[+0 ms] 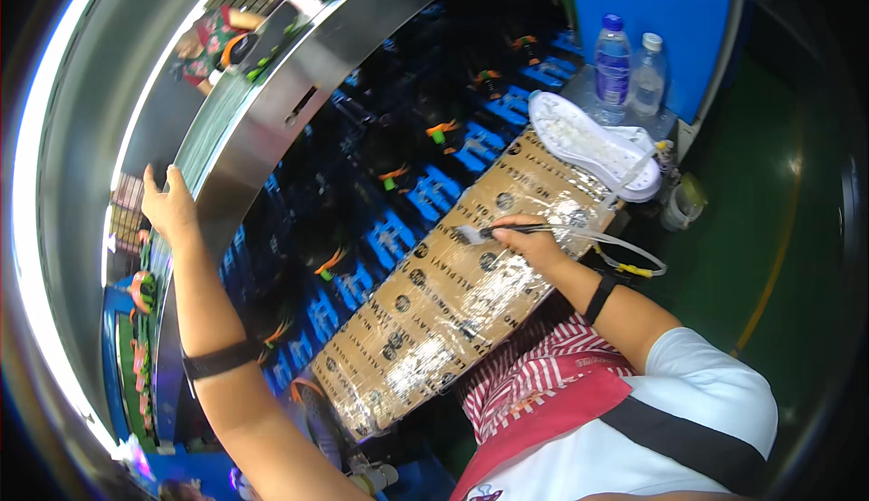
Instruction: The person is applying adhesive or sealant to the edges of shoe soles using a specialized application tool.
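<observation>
Cardboard board (434, 311) under right hand (534, 243) holding brush (507, 229); left hand (167, 202) raised.

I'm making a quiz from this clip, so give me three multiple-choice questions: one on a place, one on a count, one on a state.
1. Where does the white sole lie?
A. on the cardboard board's far end
B. on the floor
C. in the left hand

2. How many bottles stand by the blue wall?
A. one
B. two
C. four

3. What is the right hand doing?
A. hanging empty
B. gripping a bottle
C. holding a brush

Answers:
1 A, it rests on the board.
2 B, one blue-capped, one white-capped.
3 C, the brush sits in its fingers; the left hand reaches to the metal rail.
</observation>
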### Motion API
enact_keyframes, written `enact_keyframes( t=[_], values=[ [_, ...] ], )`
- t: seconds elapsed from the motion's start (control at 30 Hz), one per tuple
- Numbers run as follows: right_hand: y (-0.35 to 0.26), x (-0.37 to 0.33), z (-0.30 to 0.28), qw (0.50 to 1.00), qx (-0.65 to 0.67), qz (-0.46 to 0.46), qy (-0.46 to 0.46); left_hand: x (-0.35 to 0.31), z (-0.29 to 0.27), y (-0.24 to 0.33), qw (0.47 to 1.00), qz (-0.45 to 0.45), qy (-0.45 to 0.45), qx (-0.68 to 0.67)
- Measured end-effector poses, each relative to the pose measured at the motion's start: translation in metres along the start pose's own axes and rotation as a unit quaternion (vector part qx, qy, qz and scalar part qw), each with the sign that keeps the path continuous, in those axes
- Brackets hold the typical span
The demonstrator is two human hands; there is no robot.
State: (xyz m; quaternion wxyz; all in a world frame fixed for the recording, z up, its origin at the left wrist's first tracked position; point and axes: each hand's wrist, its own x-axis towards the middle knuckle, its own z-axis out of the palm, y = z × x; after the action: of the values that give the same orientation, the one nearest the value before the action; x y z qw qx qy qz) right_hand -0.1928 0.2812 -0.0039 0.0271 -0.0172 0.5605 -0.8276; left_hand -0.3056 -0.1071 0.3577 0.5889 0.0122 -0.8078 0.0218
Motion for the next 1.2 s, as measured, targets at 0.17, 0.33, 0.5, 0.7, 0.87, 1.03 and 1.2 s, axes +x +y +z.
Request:
enact_keyframes(
  t=[0.17, 0.33, 0.5, 0.7, 0.87, 1.03, 1.2],
  values=[
    [-0.004, 0.004, -0.005, 0.999, 0.021, -0.006, 0.025, -0.011, -0.027, -0.099, 0.927, -0.226, -0.111, 0.278],
    [-0.008, 0.002, -0.004, 0.999, 0.006, 0.008, 0.033, -0.019, -0.059, -0.19, 0.862, -0.346, -0.191, 0.317],
    [-0.008, 0.003, -0.003, 0.998, -0.025, 0.033, 0.037, -0.013, -0.071, -0.224, 0.861, -0.286, -0.27, 0.322],
    [-0.004, 0.005, -0.006, 0.997, -0.066, 0.007, 0.039, -0.018, -0.056, -0.205, 0.92, -0.203, -0.205, 0.265],
    [-0.003, 0.004, 0.007, 0.997, -0.072, 0.007, 0.018, -0.045, -0.09, -0.216, 0.995, -0.081, 0.04, 0.041],
    [0.012, 0.01, -0.011, 0.996, -0.086, -0.007, 0.04, -0.069, -0.129, -0.073, 0.924, -0.119, 0.337, -0.133],
    [0.027, 0.021, -0.026, 0.996, -0.077, -0.034, 0.029, -0.082, -0.188, -0.044, 0.687, -0.272, 0.523, -0.426]
  ],
)
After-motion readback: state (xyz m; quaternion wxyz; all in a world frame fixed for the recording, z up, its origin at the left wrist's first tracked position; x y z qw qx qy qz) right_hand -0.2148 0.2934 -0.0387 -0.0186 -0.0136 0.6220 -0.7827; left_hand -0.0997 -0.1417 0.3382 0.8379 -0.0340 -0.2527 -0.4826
